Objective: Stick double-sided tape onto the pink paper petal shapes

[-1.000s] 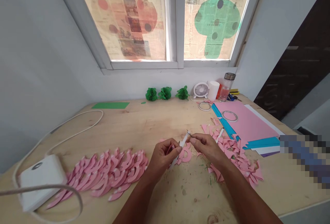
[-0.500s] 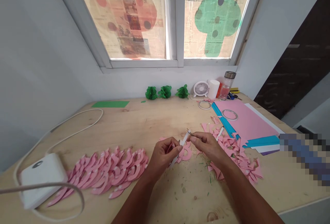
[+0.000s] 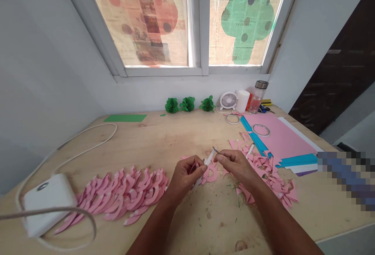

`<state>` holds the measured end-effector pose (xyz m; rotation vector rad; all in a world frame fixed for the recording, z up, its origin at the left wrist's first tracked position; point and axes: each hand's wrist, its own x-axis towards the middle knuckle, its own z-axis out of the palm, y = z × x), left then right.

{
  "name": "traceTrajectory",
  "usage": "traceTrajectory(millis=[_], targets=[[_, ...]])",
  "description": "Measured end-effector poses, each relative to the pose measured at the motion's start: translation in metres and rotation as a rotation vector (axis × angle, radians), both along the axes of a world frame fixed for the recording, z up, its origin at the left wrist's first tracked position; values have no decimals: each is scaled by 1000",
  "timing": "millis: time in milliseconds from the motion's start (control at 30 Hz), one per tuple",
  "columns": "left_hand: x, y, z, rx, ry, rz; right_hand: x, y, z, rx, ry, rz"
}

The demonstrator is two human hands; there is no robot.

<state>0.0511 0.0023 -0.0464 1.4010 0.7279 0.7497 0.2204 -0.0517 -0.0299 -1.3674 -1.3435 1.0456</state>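
At bk of bench (image 3: 164, 137) stand three grn paper clumps (image 3: 187, 104), sm. wht fan (image 3: 228, 101), wht cylinder (image 3: 243, 101) and bottle (image 3: 256, 102) w/ metal lid (image 3: 261, 85); at L lies wht flat box (image 3: 49, 202) nr a cable (image 3: 115, 130); newspaper (image 3: 219, 53) covers window panes

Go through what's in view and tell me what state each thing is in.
Left hand: closed on narrow white strip.
Right hand: closed on a thin metal tool.
Clear glass bottle: upright, lid on.
Round white fan: upright; running or not, unclear.
Curved pink paper pieces: overlapping.
Pink paper scraps: heaped loosely.
Green paper rectangle: flat.
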Motion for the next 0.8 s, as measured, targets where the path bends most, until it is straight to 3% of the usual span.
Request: traceTrajectory(millis=[433, 800], targets=[[1, 1, 0, 9, 24, 31, 0, 1, -4, 18, -8, -31], [3, 1, -2, 131, 70, 66, 1, 3, -8, 30, -41, -63]])
